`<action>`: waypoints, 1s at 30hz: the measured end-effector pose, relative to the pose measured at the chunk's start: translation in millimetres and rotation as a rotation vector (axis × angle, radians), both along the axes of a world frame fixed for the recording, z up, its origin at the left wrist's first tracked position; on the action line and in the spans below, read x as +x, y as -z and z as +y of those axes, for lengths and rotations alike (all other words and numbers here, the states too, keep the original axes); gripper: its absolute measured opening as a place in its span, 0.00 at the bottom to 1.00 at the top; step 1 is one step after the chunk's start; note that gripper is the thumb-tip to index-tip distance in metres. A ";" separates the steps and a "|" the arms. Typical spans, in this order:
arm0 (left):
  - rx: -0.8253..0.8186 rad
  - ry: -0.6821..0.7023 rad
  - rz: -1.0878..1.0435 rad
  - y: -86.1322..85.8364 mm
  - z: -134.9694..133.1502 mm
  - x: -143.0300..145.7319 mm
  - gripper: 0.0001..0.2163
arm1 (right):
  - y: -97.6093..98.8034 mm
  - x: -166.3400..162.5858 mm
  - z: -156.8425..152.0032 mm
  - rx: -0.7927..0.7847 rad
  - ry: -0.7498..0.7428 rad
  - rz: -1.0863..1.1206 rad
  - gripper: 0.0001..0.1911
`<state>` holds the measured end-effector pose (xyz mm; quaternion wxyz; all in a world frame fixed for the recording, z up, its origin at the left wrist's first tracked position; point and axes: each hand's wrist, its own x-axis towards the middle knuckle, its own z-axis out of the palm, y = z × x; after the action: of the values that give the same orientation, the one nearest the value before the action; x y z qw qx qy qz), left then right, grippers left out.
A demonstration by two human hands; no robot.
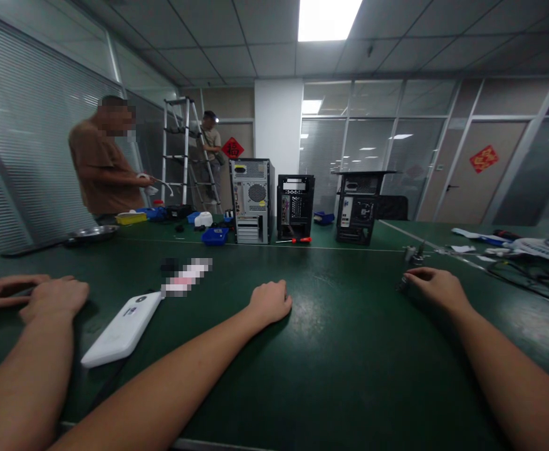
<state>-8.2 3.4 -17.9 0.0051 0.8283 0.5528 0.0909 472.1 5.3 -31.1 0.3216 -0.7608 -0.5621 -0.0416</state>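
My left hand (269, 302) rests on the green table (340, 351) near the middle, its fingers curled into a loose fist with nothing showing in it. My right hand (437, 287) lies further right, fingers curled, the tips pinching a small dark part (402, 286) on the table top. A white flat device (121, 329) with a cable lies left of my left forearm. Beyond it sits a blurred-out object (185, 276). At the far left another person's two hands (44, 295) rest together on the table.
Three open computer cases (252, 200) (296, 207) (359, 207) stand at the back, with a red-handled screwdriver (300, 240) and a blue bin (215, 235). Small metal parts (413, 252) and cables (528, 272) lie on the right. A person (103, 166) stands back left by a ladder (185, 150).
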 end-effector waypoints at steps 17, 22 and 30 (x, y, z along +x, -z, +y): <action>0.015 -0.004 -0.001 1.1 0.9 0.8 0.14 | 6.7 8.6 6.1 -0.027 0.017 0.028 0.29; -0.003 -0.007 -0.007 -0.3 -0.4 0.9 0.14 | 8.5 6.3 7.0 -0.031 -0.004 0.109 0.28; -0.010 -0.003 0.000 0.1 0.2 0.8 0.13 | 12.5 5.8 11.0 -0.026 -0.001 0.105 0.27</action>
<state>-7.5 3.6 -18.1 0.0093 0.8275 0.5543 0.0882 477.9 16.3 -43.6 0.3407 -0.7658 -0.5453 0.0056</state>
